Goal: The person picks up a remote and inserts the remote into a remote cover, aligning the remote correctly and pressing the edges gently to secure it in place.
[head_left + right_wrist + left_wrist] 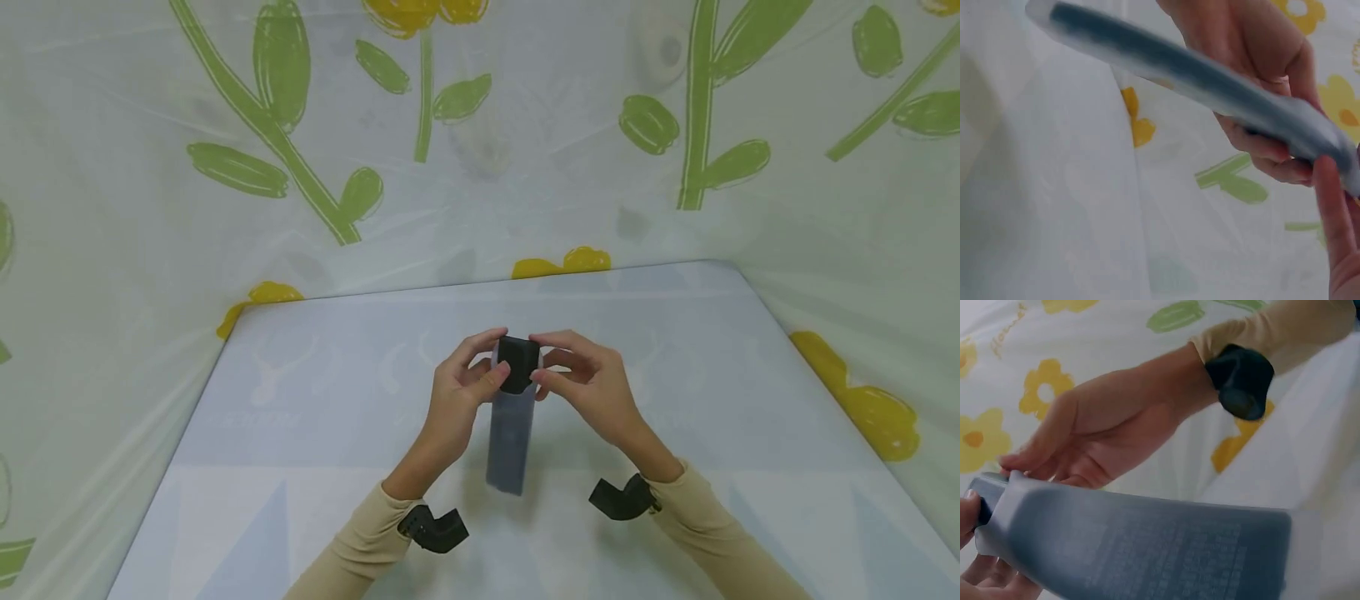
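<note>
Between the two hands a long, flat dark device hangs lengthwise in a frosted plastic sleeve [512, 442]. Its black end [517, 362] sticks out of the sleeve's open top; the kind of device cannot be made out. My left hand [459, 387] grips that end, thumb across its front and fingers behind. With thumb and fingertips, my right hand [596, 387] pinches the sleeve's mouth at the right edge. Rows of small print show through the sleeve in the left wrist view. Seen edge-on in the right wrist view, the sleeve [1191, 81] slants down toward the hands.
Below the hands lies a pale table cover [337, 383] with faint grey-blue shapes. Behind and beside it hangs a white curtain [525, 192] with green leaves and yellow flowers. A black wrist camera [435, 529] sits at the left cuff, another [622, 497] at the right.
</note>
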